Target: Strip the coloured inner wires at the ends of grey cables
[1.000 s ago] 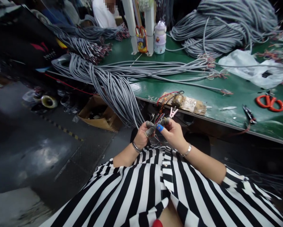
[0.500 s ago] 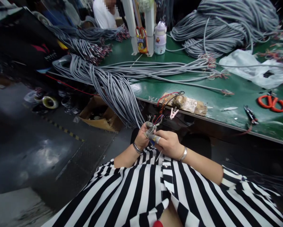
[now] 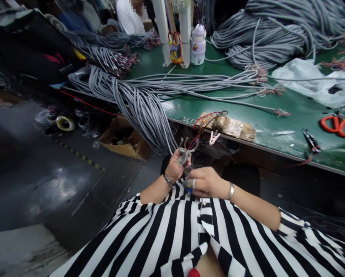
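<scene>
Two curled hands (image 3: 175, 167) (image 3: 209, 182), close together

Gap left between bare right hand (image 3: 208, 182) and smooth green tabletop (image 3: 264, 121)
Leftward passage is blocked by drooping round grey cables (image 3: 149, 111), the near edge by a flat tan taped board (image 3: 236, 129).

Bottle (image 3: 198, 45) seen far, beside white post (image 3: 186, 36); plastic bag (image 3: 307, 79) seen right; open carton (image 3: 123, 151), yellowish roll (image 3: 59, 124) seen left.

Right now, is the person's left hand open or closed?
Closed: the left hand pinches thin wires between its covered thumb and fingers, and their ends stick out beyond its grip.
</scene>
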`<state>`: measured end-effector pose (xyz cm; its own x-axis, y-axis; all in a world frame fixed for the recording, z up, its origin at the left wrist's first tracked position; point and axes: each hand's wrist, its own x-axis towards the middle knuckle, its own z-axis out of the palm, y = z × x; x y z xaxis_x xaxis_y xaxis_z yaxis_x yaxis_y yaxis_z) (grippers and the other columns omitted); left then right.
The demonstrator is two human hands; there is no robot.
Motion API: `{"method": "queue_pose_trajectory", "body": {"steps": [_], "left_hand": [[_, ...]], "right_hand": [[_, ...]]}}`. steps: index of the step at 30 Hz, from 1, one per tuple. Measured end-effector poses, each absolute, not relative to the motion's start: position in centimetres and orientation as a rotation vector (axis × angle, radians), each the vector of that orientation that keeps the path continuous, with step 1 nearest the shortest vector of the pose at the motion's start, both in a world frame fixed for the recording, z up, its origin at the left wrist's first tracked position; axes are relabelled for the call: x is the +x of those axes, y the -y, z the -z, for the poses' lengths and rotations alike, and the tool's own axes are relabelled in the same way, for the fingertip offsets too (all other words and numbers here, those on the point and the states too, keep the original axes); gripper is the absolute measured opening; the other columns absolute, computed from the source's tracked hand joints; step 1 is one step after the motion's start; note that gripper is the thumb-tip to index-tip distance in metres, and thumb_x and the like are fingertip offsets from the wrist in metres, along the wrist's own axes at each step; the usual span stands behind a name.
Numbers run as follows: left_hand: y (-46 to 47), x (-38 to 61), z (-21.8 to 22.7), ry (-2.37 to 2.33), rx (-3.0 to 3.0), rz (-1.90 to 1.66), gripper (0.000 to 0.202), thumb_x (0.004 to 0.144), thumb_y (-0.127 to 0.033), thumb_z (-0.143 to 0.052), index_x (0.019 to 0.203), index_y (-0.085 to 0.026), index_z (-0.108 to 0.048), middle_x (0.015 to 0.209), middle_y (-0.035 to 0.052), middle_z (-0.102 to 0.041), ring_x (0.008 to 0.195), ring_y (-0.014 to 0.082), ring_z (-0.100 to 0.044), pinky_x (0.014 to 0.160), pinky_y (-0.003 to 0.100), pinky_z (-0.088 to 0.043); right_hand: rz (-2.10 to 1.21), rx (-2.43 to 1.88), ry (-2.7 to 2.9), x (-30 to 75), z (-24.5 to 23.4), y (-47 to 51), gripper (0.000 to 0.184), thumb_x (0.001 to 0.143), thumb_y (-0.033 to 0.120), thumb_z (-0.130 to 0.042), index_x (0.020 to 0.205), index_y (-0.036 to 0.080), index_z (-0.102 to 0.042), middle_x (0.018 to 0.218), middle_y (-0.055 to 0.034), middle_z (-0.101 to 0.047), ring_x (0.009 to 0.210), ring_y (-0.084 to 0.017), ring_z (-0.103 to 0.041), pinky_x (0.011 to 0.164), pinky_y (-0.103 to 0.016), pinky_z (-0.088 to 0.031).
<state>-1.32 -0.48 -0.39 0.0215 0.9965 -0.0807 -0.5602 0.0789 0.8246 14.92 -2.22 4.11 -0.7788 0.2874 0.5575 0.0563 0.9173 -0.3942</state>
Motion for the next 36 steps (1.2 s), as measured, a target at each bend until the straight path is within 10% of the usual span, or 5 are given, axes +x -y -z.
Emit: {"method": "queue_pose_trajectory", "body": {"steps": [10, 36], "left_hand": [[0.8, -2.0, 0.8, -0.796, 0.815, -1.382, 0.048, 0.058, -0.047, -0.088, 0.085, -0.018, -0.062, 0.06, -0.0032, -0.062, 0.052, 0.0085, -0.054, 0.052, 0.021, -0.043], [0.7, -1.6, 1.1, -0.834, 0.711, -1.382, 0.048, 0.051, -0.04, -0.092, 0.082, -0.017, -0.063, 0.063, -0.0042, -0.062, 0.053, 0.0077, -0.055, 0.052, 0.021, -0.044]], "right_hand": [[-0.874, -1.183, 2.243, 16.6, -3.3, 1.0, 0.037, 0.099, 0.047, -0.034, 0.08, 0.02, -0.05, 0.07, -0.0038, -0.058, 0.06, -0.016, -0.051, 0.058, -0.027, -0.036], [-0.992, -1.207, 1.878, 15.0, -2.7, 0.7, 0.044, 0.096, 0.047, -0.039, 0.061, 0.021, -0.037, 0.058, 0.0012, -0.042, 0.055, -0.012, -0.036, 0.053, -0.025, -0.031]]}}
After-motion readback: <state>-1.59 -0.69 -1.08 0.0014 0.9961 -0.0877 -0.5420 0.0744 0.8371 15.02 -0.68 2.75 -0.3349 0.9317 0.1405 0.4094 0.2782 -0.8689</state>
